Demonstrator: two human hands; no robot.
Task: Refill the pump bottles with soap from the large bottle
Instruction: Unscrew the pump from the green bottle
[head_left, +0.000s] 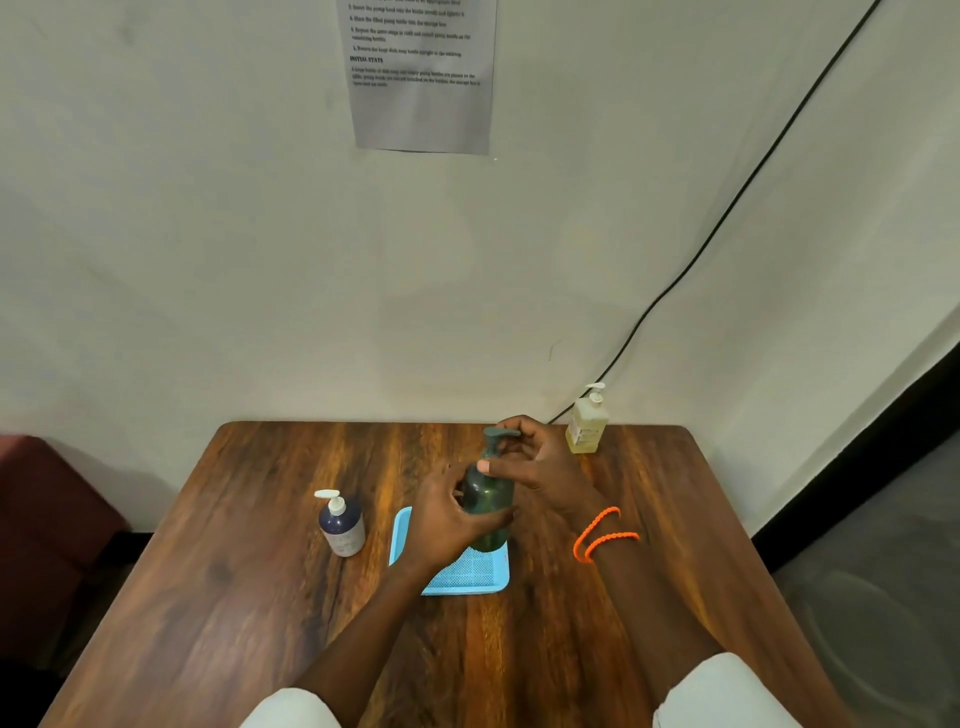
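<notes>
A dark green pump bottle (487, 499) stands upright at the far end of a light blue tray (462, 577) in the middle of the table. My left hand (447, 519) wraps around the bottle's body from the left. My right hand (540, 467) is at the bottle's neck and green pump head (500, 435), with thumb and fingers around the collar. A dark blue pump bottle (341, 525) with a white pump stands to the left of the tray. A yellowish bottle (587, 423) with a white pump stands at the table's far right by the wall.
The wooden table (260, 597) butts against a pale wall with a printed sheet (422, 73) taped on it. A black cable (727, 208) runs down the wall behind the yellowish bottle. A dark red seat (47, 519) is at the left. Orange bands (602, 535) circle my right wrist.
</notes>
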